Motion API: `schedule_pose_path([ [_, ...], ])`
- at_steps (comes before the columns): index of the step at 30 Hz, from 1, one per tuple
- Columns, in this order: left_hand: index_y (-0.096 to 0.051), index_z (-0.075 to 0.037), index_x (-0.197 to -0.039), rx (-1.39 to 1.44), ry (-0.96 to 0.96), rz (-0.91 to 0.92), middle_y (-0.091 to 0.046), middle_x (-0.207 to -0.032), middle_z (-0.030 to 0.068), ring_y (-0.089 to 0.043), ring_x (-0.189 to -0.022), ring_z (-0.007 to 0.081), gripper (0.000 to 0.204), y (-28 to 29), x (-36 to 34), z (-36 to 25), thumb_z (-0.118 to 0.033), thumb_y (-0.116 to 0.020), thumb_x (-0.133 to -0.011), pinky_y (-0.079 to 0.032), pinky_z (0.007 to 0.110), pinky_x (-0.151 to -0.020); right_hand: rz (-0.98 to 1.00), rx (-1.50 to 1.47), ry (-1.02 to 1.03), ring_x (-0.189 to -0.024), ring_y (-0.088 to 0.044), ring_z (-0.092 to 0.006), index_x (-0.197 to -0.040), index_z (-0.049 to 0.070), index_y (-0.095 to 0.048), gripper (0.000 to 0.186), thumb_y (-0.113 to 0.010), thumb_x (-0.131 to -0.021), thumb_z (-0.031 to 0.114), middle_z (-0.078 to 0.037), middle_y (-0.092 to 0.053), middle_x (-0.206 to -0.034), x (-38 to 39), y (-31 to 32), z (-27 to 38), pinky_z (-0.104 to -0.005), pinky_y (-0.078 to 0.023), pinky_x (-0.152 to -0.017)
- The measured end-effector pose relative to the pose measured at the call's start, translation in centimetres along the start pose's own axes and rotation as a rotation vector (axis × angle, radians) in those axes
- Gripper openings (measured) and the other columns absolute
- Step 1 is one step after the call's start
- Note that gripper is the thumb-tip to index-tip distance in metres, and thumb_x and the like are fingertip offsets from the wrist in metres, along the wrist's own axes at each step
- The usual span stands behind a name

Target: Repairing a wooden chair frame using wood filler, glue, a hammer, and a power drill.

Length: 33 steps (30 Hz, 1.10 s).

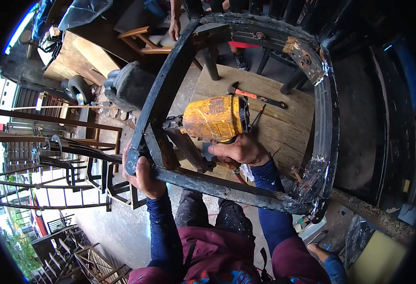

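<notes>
A black-painted wooden chair frame (158, 94), worn and chipped, stands in front of me with its seat opening facing up. My left hand (144, 177) is wrapped round its near left corner. Inside the opening, my right hand (242, 150) grips the handle of a yellow nail gun (212, 117). The nail gun's nose points left, close to the frame's left rail by a corner block (160, 147); whether it touches the wood I cannot tell. At the far right corner, another block (305, 59) shows bare, splintered wood and a bolt.
Beneath the frame is a wooden work surface (227, 78) with an orange-handled hammer (255, 96) on it. A co-worker's hand (175, 28) hangs at the far side. Chair frames (75, 151) stand at left, near tyres (78, 89). Another person's foot (318, 238) shows at lower right.
</notes>
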<state>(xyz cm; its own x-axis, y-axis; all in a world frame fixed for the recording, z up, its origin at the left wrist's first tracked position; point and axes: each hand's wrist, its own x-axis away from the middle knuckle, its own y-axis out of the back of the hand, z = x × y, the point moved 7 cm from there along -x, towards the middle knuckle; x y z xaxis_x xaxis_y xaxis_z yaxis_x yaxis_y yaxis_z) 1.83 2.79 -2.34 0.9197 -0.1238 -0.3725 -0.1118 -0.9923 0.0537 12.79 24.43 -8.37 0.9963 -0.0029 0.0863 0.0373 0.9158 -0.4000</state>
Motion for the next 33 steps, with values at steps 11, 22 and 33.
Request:
schedule_pose_path([
  [11, -0.061, 0.015, -0.118, 0.032, 0.049, -0.042, -0.065, -0.115, 0.0205, -0.064, -0.102, 0.0261, 0.064, 0.3, 0.1, 0.6, -0.038, -0.063, -0.082, -0.049, 0.035, -0.093, 0.066, 0.127, 0.086, -0.052, -0.048, -0.0068, -0.128, 0.002, -0.06, 0.036, -0.064, -0.092, 0.005, 0.002, -0.055, -0.066, -0.3, 0.2, 0.3, -0.0265, -0.041, -0.05],
  [22, -0.062, 0.013, -0.118, -0.046, -0.014, -0.018, -0.067, -0.108, 0.0172, -0.065, -0.097, 0.023, 0.062, 0.3, 0.2, 0.2, -0.038, -0.062, -0.083, -0.05, 0.033, -0.09, 0.061, -0.127, -0.11, -0.051, -0.045, -0.0073, -0.127, 0.003, -0.058, 0.037, -0.062, -0.091, 0.0, 0.002, -0.05, -0.062, 0.6, -0.7, -0.1, -0.0276, -0.041, -0.05],
  [33, -0.046, -0.015, -0.142, -0.163, -0.385, 0.295, -0.054, -0.131, 0.0331, -0.065, -0.107, 0.0442, 0.052, 1.8, 0.2, 1.8, -0.007, -0.065, -0.094, -0.057, 0.051, -0.085, -0.019, -0.13, -0.072, -0.049, -0.045, -0.0072, -0.121, -0.001, -0.06, 0.03, -0.063, -0.091, 0.002, 0.002, -0.051, -0.061, 1.0, -0.6, -0.7, -0.0276, -0.04, -0.048],
])
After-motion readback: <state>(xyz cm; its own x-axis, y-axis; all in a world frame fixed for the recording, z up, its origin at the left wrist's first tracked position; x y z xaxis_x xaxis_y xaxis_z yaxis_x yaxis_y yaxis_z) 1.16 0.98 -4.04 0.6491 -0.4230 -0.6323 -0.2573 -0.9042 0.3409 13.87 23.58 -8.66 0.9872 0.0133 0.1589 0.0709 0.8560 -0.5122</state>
